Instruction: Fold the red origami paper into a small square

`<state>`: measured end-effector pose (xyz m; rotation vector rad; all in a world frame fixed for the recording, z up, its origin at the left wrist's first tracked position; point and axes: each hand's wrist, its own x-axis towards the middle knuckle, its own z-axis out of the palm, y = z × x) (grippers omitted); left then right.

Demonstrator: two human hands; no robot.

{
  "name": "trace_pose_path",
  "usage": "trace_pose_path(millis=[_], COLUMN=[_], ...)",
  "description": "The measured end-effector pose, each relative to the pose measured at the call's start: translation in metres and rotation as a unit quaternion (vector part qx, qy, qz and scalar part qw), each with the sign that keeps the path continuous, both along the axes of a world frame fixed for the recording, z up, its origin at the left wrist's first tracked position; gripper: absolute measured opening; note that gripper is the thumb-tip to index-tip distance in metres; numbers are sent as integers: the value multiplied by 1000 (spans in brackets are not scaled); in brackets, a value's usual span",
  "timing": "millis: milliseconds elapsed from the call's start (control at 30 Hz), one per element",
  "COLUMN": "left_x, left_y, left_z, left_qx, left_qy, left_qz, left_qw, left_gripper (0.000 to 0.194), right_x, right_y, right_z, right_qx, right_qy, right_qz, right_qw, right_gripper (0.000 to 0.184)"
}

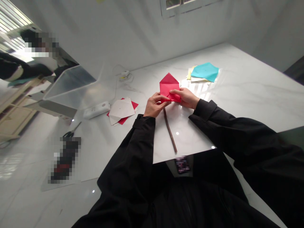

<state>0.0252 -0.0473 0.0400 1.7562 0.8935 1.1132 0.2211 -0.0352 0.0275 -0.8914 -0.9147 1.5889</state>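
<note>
A folded red paper (168, 84) with a pointed top lies on the white marble table (249, 91). My left hand (155, 106) pinches its lower left corner, fingers closed on the fold. My right hand (186, 97) grips the lower right edge, thumb and fingers pressed on the paper. A thin brown stick (170, 129) lies on the table just below my hands, running toward me.
A stack of coloured papers with a teal sheet (204, 71) on top lies at the back right. White and red sheets (121, 109) lie to the left, beside a white power strip (97, 110), a clear plastic bin (71, 88) and scissors (71, 131). Another person stands at far left.
</note>
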Motion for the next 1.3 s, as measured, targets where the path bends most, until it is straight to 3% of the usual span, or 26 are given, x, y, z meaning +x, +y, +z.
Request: trace_pose_path(millis=[200, 467, 767, 1033, 1300], left_x=[5, 6, 6, 9, 8], left_y=[2, 5, 8, 4, 8], left_z=[-5, -10, -14, -12, -18], left_qx=[-42, -103, -94, -130, -148], left_qy=[-64, -121, -109, -101, -125], left_qz=[35, 64, 80, 51, 86], left_qw=[996, 985, 986, 985, 977], left_gripper=[40, 88, 58, 64, 64], right_x=[1, -1, -3, -4, -3], right_y=[-1, -2, -4, -5, -5], right_z=[1, -1, -1, -2, -5], right_qx=[21, 30, 37, 54, 67], right_qy=[8, -16, -43, -30, -68], right_qz=[20, 14, 7, 11, 14], right_qw=[1000, 999, 998, 998, 995], right_gripper=[23, 31, 38, 43, 53])
